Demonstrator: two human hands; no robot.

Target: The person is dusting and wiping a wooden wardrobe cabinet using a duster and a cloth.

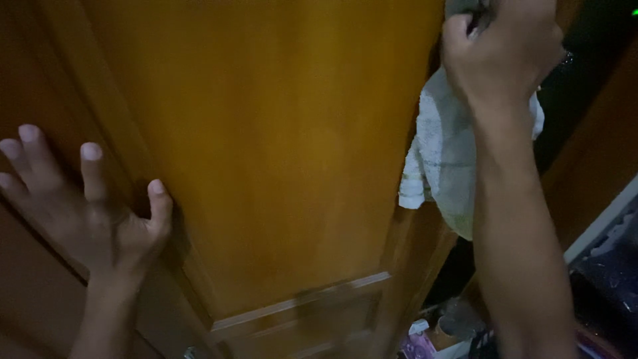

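Fingers of the left hand (80, 213) lie spread flat on the wooden door (279, 153). The right hand (502, 50) is clenched around a white cloth (442, 156) at the door's edge.

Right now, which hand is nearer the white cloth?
Right. The right hand grips the white cloth at the door's far edge; the left hand lies spread on the opposite side.

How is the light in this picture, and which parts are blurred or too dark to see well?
Head view: dim, warm light; the orange-brown wooden door shows a soft glow at its middle, darker edges; the open left hand is slightly blurred; the right hand gripping a white cloth is sharper; the lower right corner is dark clutter, hard to identify.
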